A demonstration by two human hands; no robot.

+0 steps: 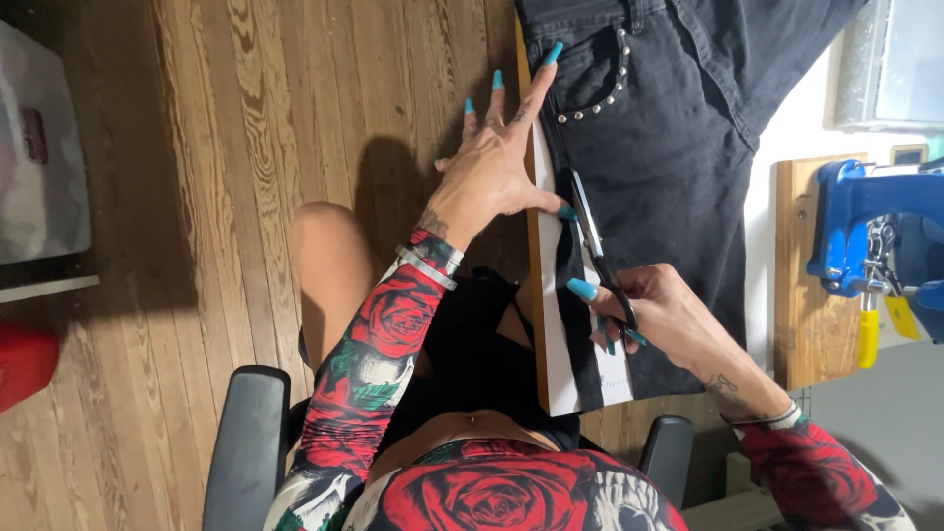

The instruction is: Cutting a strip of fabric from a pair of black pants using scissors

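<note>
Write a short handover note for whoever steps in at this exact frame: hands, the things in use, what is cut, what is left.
Left hand: open, spread flat on the black jeans near the studded pocket.
Right hand: shut on the scissors, blades pointing up the leg.
The jeans lie on the white table.
Done: a strip of leg looks parted below the blades.
Left: the fabric ahead of the blades is uncut.

Black denim jeans lie flat across the white tabletop, waistband end toward the top, a front pocket edged with a curved row of silver studs; black-handled scissors sit at the fabric's cut left edge, blades pointing up along it.
</note>
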